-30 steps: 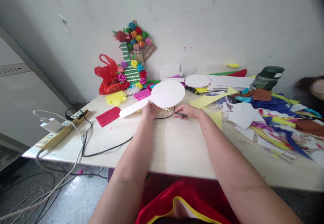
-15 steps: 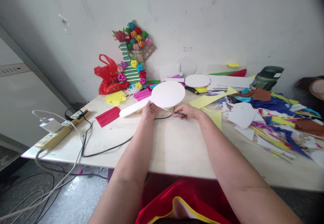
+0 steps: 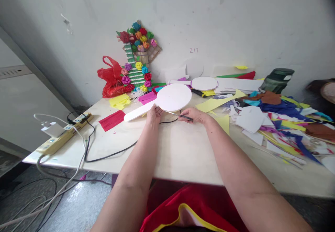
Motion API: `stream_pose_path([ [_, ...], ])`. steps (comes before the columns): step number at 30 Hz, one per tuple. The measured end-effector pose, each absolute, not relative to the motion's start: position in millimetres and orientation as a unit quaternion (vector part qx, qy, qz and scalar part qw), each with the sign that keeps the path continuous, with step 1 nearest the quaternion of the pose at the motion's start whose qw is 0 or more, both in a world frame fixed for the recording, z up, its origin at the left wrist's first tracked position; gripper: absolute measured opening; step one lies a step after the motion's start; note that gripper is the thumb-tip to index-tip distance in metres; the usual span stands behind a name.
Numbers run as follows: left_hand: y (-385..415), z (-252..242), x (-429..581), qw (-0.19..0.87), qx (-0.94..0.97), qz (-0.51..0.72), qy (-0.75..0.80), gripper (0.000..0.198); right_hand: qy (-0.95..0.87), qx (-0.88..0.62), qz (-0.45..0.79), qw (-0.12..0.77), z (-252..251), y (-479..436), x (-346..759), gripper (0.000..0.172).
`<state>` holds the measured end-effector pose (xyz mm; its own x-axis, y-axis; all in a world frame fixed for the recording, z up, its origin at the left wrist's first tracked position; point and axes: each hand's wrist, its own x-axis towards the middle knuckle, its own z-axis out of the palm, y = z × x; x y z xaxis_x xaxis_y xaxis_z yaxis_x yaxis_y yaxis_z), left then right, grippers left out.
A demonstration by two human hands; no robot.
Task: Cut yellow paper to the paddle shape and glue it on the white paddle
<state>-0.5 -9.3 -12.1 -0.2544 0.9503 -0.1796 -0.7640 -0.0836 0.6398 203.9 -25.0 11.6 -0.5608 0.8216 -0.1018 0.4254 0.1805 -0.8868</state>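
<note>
- Head view, paddle (image 3: 174, 97): white, a round disc with a long handle; above the table (image 3: 188, 158), in front of the person, handle pointing left.
- Left hand (image 3: 155, 114): fingers closed on the paddle's near edge, where handle meets disc.
- Right hand (image 3: 192, 114): closed around a tool (image 3: 186, 118), dark-handled with a thin metallic shaft; the shaft points left, to the disc's near edge. Whether it touches, cannot tell.
- Cord (image 3: 112, 154): black, running across the table and behind the left forearm.
- Red paper (image 3: 112, 120): flat, near the handle's end.
- Yellow paper (image 3: 222, 101): beyond the right hand.
- Second paddle (image 3: 204, 83): white, purple edging, lying behind the first.
- Flower piece (image 3: 137, 74): upright against the wall, beside a red bag (image 3: 112, 78).
- Scraps (image 3: 288, 120): mixed colours, heaped at right before a green bottle (image 3: 277, 80).
- Power strip (image 3: 65, 134): table's left edge.
</note>
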Motion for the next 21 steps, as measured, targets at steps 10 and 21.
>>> stream_pose_path([
  [10, -9.3, -11.8, -1.0, 0.594, 0.139, 0.723, 0.323, 0.012, -0.737, -0.410, 0.491, 0.217, 7.7, -21.1, 203.8, 0.035],
  [21, -8.1, -13.4, -2.0, 0.594, 0.138, 0.723, 0.324, 0.010, -0.727, -0.423, 0.491, 0.228, 7.8, -21.6, 203.2, 0.042],
])
